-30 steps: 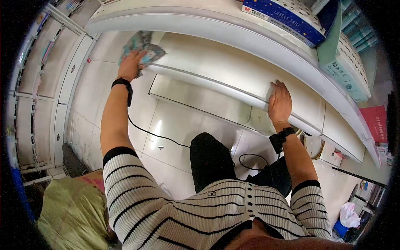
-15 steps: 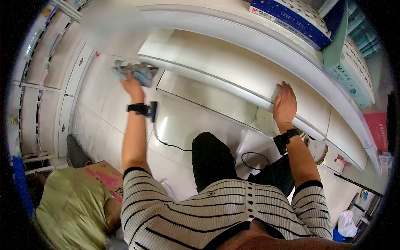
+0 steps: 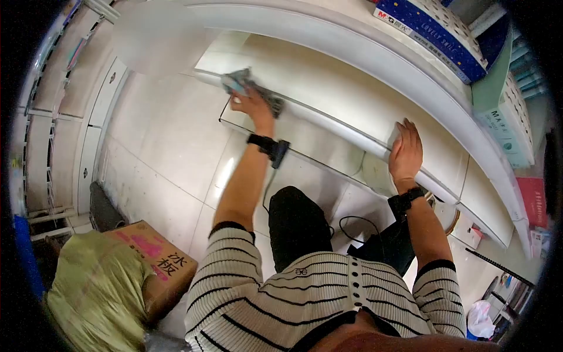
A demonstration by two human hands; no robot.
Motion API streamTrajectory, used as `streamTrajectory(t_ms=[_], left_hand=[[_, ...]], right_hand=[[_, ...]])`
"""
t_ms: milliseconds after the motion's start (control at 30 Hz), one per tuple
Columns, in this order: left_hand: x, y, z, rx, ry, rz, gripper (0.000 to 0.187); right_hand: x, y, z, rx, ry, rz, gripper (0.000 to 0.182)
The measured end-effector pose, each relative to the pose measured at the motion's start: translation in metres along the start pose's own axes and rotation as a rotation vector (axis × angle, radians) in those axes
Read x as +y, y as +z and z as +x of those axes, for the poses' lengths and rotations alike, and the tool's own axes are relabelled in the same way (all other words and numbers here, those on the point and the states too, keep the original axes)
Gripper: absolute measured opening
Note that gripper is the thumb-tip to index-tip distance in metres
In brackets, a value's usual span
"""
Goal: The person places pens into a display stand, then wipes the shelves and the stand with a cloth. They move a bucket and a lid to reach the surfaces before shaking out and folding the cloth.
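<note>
My left hand (image 3: 253, 108) grips a grey cloth (image 3: 273, 105) at the white shelf (image 3: 334, 85)'s near edge, my right hand (image 3: 406, 154) resting open toward its right.

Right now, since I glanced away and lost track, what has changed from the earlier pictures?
The left hand has moved right with the cloth, from around the shelf's left end onto its front edge. The cardboard box, mostly covered by the left arm at first, now shows more fully. Nothing was visibly let go; the right hand stayed on the shelf.
</note>
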State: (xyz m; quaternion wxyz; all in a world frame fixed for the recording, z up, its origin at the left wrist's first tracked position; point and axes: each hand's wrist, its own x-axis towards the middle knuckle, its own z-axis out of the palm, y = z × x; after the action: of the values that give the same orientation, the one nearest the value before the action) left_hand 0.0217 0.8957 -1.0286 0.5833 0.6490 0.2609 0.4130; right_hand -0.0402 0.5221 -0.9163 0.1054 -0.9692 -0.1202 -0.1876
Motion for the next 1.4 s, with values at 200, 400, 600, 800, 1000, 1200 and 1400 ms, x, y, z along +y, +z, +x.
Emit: streamTrajectory(t_ms=[200, 400, 600, 800, 1000, 1200, 1400], left_hand=[[-0.043, -0.075, 0.199, -0.085, 0.129, -0.014, 0.030], [0.111, -0.017, 0.158, -0.045, 0.553, 0.189, 0.030], [0.132, 0.125, -0.009, -0.719, 1.140, 0.520, 0.027], [0.148, 0.163, -0.082, -1.508, 1.283, 0.651, 0.045], [0.158, 0.157, 0.011, -1.451, 0.854, 0.741, 0.046], [0.095, 0.134, 0.157, -1.064, 0.741, 1.105, 0.046], [0.051, 0.083, 0.258, -0.810, 0.503, 1.396, 0.047]], right_hand=[[0.000, 0.000, 0.001, -0.002, -0.024, 0.000, 0.031], [-0.002, -0.001, 0.002, 0.000, -0.011, 0.011, 0.031], [-0.003, -0.002, 0.004, -0.005, -0.013, 0.006, 0.031], [-0.004, -0.002, 0.003, -0.003, 0.015, -0.006, 0.031], [-0.004, -0.002, 0.004, -0.012, -0.009, -0.028, 0.032], [-0.001, 0.000, 0.003, -0.030, 0.005, -0.051, 0.032], [-0.006, -0.007, 0.006, -0.040, -0.010, -0.024, 0.035]])
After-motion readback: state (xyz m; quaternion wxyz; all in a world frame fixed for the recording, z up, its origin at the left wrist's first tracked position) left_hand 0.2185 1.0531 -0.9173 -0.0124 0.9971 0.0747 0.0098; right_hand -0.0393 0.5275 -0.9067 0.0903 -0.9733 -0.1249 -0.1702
